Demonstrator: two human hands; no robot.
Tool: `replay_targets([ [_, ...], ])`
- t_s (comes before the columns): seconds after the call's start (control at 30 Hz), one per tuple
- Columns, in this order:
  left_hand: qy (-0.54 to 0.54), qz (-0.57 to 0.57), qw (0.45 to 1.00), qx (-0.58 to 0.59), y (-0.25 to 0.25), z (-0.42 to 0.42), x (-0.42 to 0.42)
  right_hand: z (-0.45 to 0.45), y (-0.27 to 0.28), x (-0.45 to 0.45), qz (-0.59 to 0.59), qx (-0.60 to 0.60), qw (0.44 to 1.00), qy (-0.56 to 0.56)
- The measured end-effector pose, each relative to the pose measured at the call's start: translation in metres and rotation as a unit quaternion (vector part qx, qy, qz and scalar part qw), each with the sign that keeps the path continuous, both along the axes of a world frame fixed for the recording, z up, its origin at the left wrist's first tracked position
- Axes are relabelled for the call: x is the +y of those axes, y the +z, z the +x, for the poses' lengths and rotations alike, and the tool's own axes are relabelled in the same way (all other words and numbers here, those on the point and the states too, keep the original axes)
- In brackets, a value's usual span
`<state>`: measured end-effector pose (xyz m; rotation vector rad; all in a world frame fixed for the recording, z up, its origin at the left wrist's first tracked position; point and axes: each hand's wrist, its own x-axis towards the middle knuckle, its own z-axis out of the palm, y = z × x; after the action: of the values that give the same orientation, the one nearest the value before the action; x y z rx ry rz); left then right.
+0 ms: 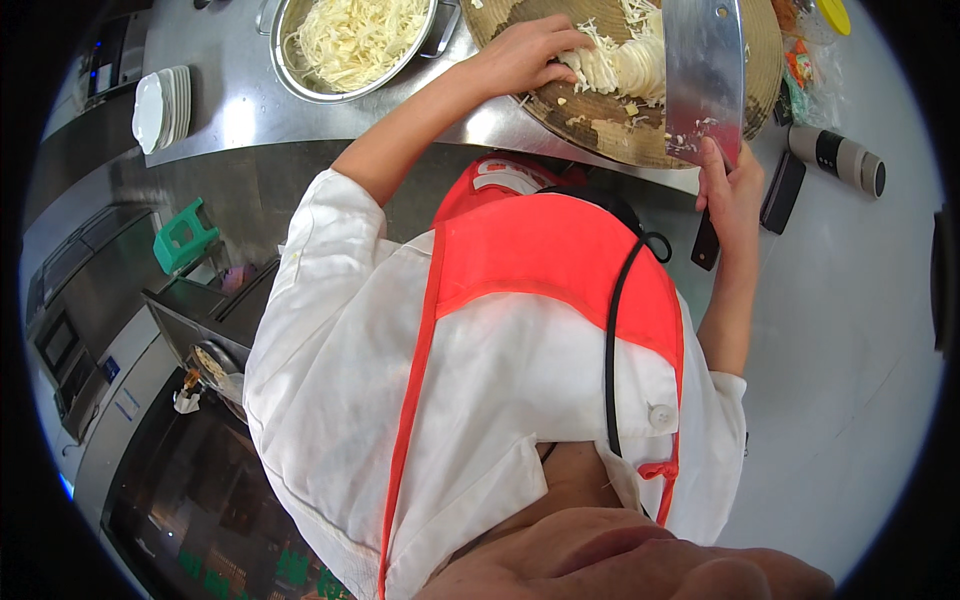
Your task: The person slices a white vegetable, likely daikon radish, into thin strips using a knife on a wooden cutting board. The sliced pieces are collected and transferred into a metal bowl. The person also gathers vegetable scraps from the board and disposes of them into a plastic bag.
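My left hand (534,58) grips the near end of a row of thinly sliced pale vegetable (626,69), possibly cabbage, with fingers and thumb around it. The row lies on a round wooden chopping block (592,131), amid loose shreds and small scraps. My right hand (731,184) is closed around the dark handle of a broad Chinese cleaver (703,75). Small bits cling to the blade near the handle. The blade stands at the right end of the slices and hides part of the block; whether its edge touches them I cannot tell.
A steel basin (281,71) of pale shreds (360,37) stands left of the block on the steel counter (240,124). Stacked white plates (161,109) sit farther left. To the right are a grey bottle (836,159), a dark flat case (782,193) and plastic bags (817,86).
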<state>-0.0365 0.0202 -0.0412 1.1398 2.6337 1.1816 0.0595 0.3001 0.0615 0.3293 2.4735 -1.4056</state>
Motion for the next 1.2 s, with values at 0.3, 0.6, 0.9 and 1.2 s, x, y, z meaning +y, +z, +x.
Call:
replay_targets([
  [0.3, 0.031, 0.010, 0.999, 0.027, -0.009, -0.014, 0.005, 0.008, 0.007, -0.001, -0.020, -0.002, 0.999, -0.043],
  [0.6, 0.109, 0.056, 0.957, -0.264, 0.006, -0.036, 0.018, 0.009, 0.016, 0.005, -0.043, 0.020, 0.997, -0.064],
  [0.9, 0.073, -0.096, 0.993, -0.012, 0.025, -0.013, 0.002, 0.011, 0.017, 0.016, -0.042, 0.022, 0.997, -0.066],
  [1.2, 0.108, -0.044, 0.993, -0.036, 0.000, 0.008, 0.012, 0.007, 0.020, 0.021, -0.036, 0.023, 0.999, -0.030],
])
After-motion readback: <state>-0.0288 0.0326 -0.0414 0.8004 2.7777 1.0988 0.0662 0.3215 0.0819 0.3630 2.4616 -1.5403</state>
